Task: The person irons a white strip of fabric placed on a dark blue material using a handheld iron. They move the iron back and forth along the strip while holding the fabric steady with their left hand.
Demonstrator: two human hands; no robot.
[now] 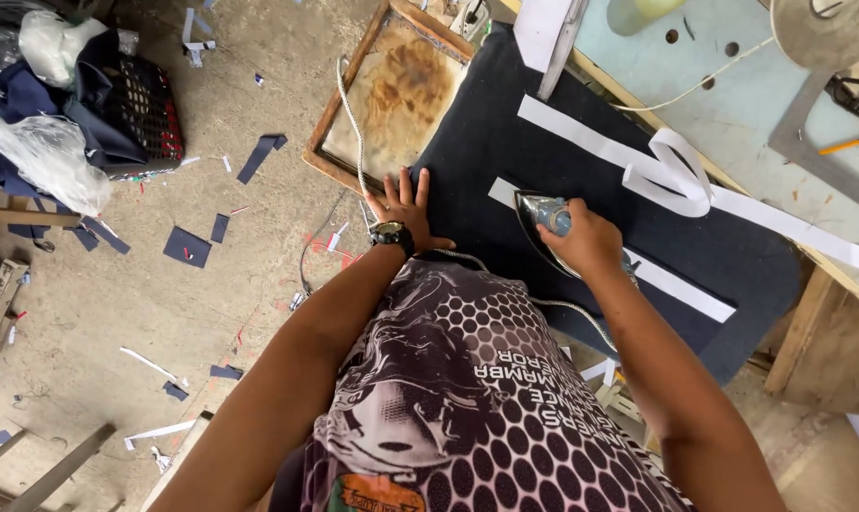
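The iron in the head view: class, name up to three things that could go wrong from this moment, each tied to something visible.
1. The left hand lies flat on the dark pad close to the iron gripped by the right hand; a slip might burn the fingers.
2. The cord trails beside the left hand and could snag.
3. The white strip under the iron may scorch if the iron rests.

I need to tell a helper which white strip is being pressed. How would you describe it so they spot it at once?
Find the dark padded board beside the pale blue table. Two white strips lie across it; take the nearer white strip, running under the iron in the right hand. Unlike the looped strip, it lies flat.
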